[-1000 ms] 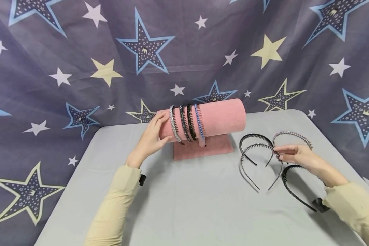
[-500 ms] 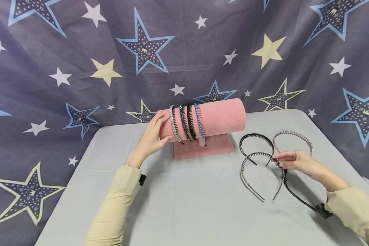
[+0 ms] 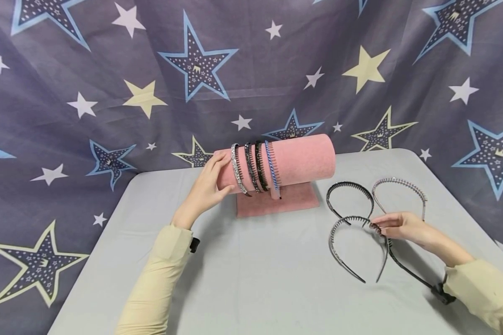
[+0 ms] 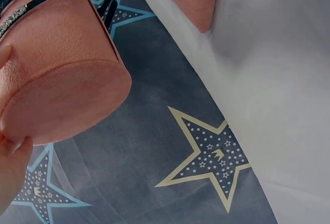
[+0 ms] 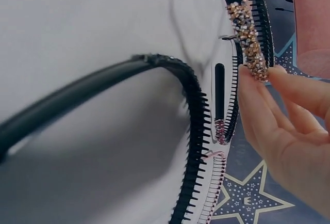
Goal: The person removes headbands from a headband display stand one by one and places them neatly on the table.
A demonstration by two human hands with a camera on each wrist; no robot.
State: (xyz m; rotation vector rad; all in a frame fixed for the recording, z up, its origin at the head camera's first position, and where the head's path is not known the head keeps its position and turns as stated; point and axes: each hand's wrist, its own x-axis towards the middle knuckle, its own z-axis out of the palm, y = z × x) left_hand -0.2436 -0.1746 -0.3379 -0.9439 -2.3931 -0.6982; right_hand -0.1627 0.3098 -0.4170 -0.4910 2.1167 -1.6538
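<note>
My left hand [image 3: 207,188] grips the left end of a pink padded roll [image 3: 305,160] on its flat pink base [image 3: 251,208], thumb at the front and fingers over the top. Round the roll sit a silver glittery headband [image 3: 237,170], two dark ones and a blue one [image 3: 271,160], side by side on its left half. Over the table's right side, my right hand [image 3: 410,229] pinches a toothed headband [image 5: 248,41] between thumb and fingers near its top. Gold and silver beads cover the pinched part in the right wrist view, and its two ends point toward me.
On the grey-white table lie a black headband [image 3: 346,184] and a pinkish beaded one [image 3: 398,180] beyond my right hand. Another black headband [image 5: 193,105] lies under my right wrist, partly hidden in the head view. A star-patterned cloth [image 3: 251,60] hangs behind.
My right hand has moved slightly toward me with the pinched headband, whose ends now lie farther down the head view. The left hand and the pink roll have stayed in place.
</note>
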